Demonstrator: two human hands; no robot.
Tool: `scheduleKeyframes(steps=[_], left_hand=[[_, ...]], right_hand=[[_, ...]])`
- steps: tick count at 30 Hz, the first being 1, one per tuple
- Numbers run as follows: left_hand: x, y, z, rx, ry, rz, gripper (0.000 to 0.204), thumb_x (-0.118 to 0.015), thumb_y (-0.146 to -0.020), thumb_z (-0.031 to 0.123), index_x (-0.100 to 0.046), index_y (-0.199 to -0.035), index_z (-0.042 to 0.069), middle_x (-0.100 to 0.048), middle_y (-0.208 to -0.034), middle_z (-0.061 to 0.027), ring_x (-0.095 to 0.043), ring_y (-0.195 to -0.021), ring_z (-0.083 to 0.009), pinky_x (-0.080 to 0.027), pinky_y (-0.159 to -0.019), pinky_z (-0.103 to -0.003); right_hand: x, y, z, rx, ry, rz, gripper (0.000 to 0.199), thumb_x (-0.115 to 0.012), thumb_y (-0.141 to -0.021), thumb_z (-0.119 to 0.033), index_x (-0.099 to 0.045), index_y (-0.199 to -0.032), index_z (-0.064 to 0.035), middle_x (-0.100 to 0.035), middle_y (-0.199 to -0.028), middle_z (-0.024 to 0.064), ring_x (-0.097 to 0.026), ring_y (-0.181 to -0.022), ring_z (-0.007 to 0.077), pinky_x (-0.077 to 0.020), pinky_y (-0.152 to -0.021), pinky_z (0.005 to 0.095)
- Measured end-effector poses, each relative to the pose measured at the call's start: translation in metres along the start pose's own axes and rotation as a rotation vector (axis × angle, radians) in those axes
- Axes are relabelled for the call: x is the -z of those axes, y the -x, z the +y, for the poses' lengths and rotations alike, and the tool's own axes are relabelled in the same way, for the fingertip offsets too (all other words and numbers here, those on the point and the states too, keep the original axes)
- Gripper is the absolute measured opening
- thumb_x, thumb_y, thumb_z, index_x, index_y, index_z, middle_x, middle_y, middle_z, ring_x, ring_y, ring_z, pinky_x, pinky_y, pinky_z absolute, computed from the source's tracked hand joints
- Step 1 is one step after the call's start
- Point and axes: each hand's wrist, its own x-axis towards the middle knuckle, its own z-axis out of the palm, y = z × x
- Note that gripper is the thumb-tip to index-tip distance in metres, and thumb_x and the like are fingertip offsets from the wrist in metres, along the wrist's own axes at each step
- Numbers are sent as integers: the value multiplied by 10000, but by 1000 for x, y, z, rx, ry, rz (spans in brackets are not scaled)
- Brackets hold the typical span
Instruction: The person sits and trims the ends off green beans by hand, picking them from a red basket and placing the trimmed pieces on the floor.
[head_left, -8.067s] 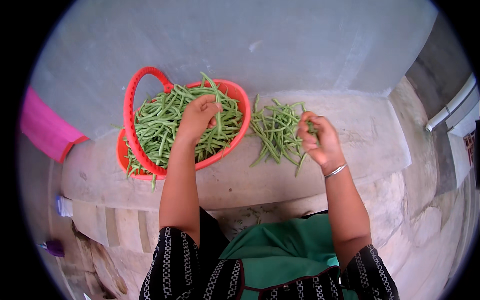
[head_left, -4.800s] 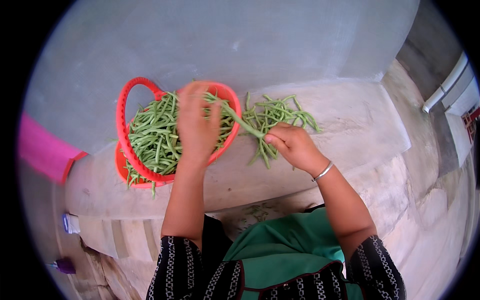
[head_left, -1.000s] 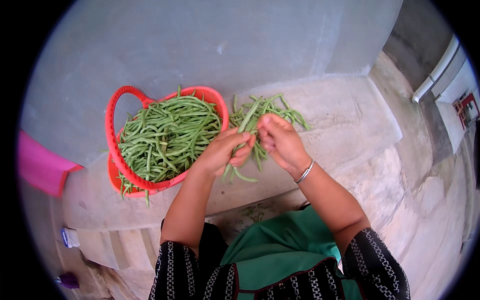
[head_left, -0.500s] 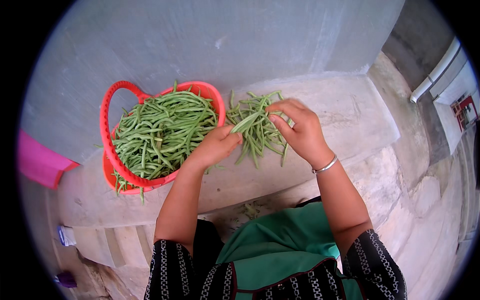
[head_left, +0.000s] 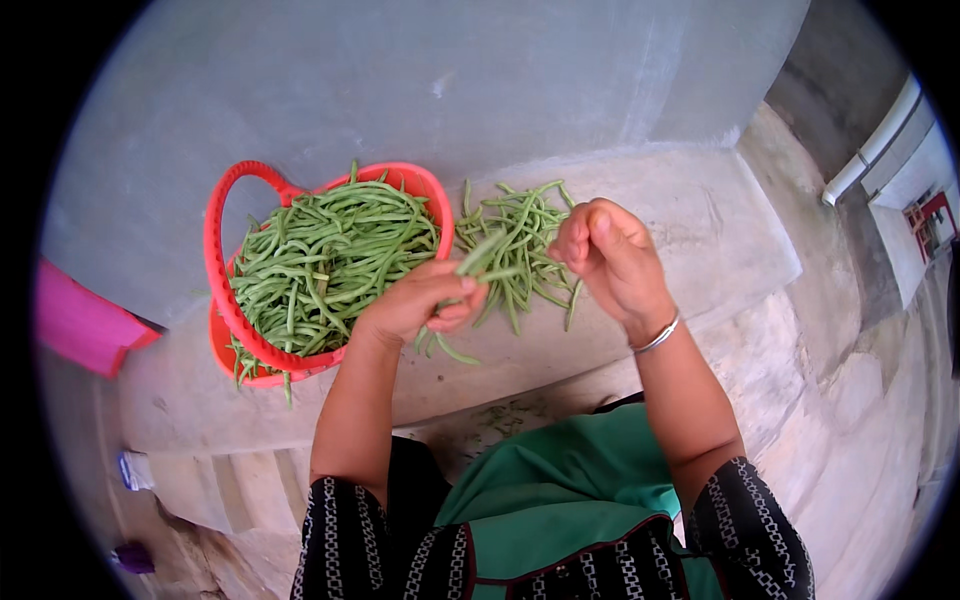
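Note:
My left hand is closed around a few green beans. Their ends stick out past the thumb, and others hang below the palm. To its right, my right hand is raised with curled fingers and the thumb drawn in. Whether something small is pinched there, I cannot make out. Between and beyond both hands lies a loose pile of green beans on a concrete ledge. Close by the left hand stands a red plastic basket, heaped with more green beans.
The basket's arched handle rises on its left side. A grey wall backs the ledge. Green scraps lie below the ledge's front edge, near my green apron. A pink object is at far left.
My right hand has pulled away from the beans in my left hand, rising slightly to the right with its fingers curling. The left hand has turned a little, and beans now show below its palm.

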Motion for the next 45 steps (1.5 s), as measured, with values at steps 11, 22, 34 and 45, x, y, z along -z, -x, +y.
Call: scheduleKeyframes(steps=[11, 22, 34, 45], left_hand=[[2, 1, -2, 25, -90, 93, 235, -478, -892, 228, -479, -796, 13, -352, -547, 18, -299, -425, -59, -233, -391, -207], [17, -4, -12, -236, 350, 227, 213, -441, -923, 227, -469, -819, 43, -358, -570, 42, -329, -429, -54, -266, -405, -204], [17, -17, -6, -527, 631, 581, 131, -433, -934, 207, -465, -888, 89, -379, -624, 36, -324, -472, -57, -286, -457, -212], [13, -21, -2, -638, 788, 508, 144, -410, -939, 185, -476, -867, 79, -369, -605, 39, -326, -463, -58, -288, -444, -207]], right_hand=[[-24, -3, 0, 403, 1156, 90, 119, -660, -777, -147, -628, -847, -56, -586, -804, 95, -566, -722, 268, -469, -632, 321], [-11, 3, -14, -85, 84, -239, 53, -602, -824, -59, -622, -861, -29, -648, -872, 33, -600, -775, 102, -479, -707, 274], [-54, -6, 35, 276, 1013, 96, 111, -614, -816, -112, -611, -905, -47, -589, -818, 93, -576, -736, 284, -475, -635, 333], [-33, -9, 49, -83, 638, 162, 148, -542, -879, -168, -595, -860, -31, -601, -778, 68, -577, -685, 208, -482, -627, 306]])
